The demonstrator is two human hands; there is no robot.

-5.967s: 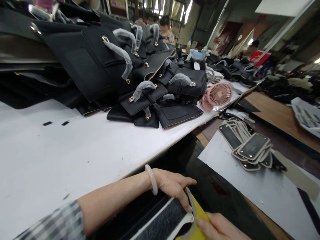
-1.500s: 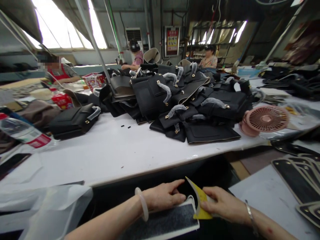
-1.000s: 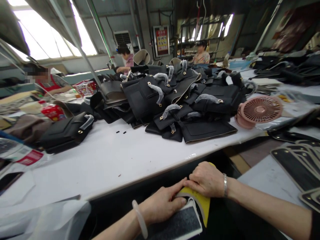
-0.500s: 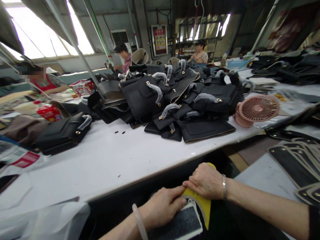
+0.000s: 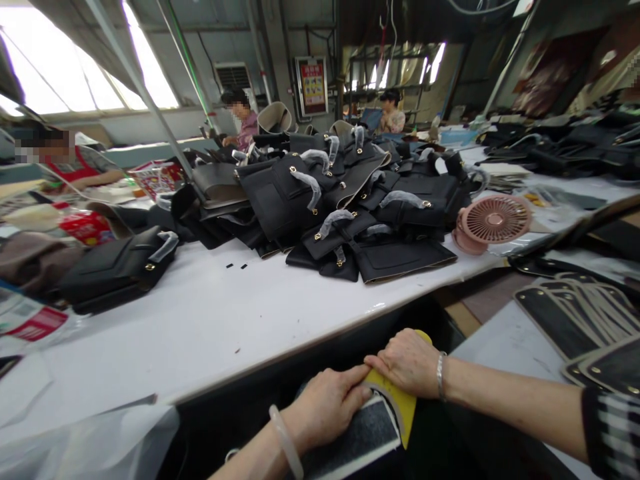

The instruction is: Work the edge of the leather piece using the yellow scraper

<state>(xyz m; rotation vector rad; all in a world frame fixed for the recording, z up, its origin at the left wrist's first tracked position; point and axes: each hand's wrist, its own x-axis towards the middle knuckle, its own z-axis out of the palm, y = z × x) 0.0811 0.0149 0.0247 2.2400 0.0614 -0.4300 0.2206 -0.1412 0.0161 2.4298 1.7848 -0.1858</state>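
Observation:
At the lower middle, my right hand (image 5: pixel 410 363) is closed on a flat yellow piece (image 5: pixel 387 393) with a curved inner edge. Part of the yellow also shows beyond my knuckles. My left hand (image 5: pixel 333 403) is closed on a dark panel (image 5: pixel 360 437) with a whitish border, thumb on top and index finger reaching to the yellow piece. The fingertips of both hands meet there. The yellow piece's curved edge lies along the panel's far end. My left hand's other fingers are hidden, and I cannot tell what the yellow piece is.
Black handbags (image 5: pixel 280 193) with wrapped handles are heaped on the white table (image 5: pixel 200 320). A pink fan (image 5: pixel 493 223) stands right of them. Dark trimmed pieces (image 5: pixel 575 320) lie at right, plastic sheeting (image 5: pixel 90 447) at lower left. Several people sit beyond.
The view has shifted slightly to the right. Both hands keep their hold, and the yellow piece's lower tip sits a little higher and closer to the panel.

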